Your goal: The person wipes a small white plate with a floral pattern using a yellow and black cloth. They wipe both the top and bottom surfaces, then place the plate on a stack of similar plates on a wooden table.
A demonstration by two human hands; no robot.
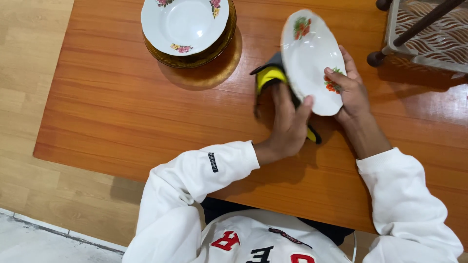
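Observation:
My right hand [350,87] grips the edge of a white plate with red flower prints [308,53], held tilted above the table. My left hand [287,127] presses a yellow and dark cloth [271,74] against the plate's underside, thumb touching its lower rim. Most of the cloth is hidden behind the plate and hand.
An orange-brown wooden table [146,112] lies under my hands. At its far edge a white flowered plate [184,22] rests on an amber glass plate [204,57]. A grey dish rack [429,34] stands at the top right. Light wooden floor [24,97] runs along the left.

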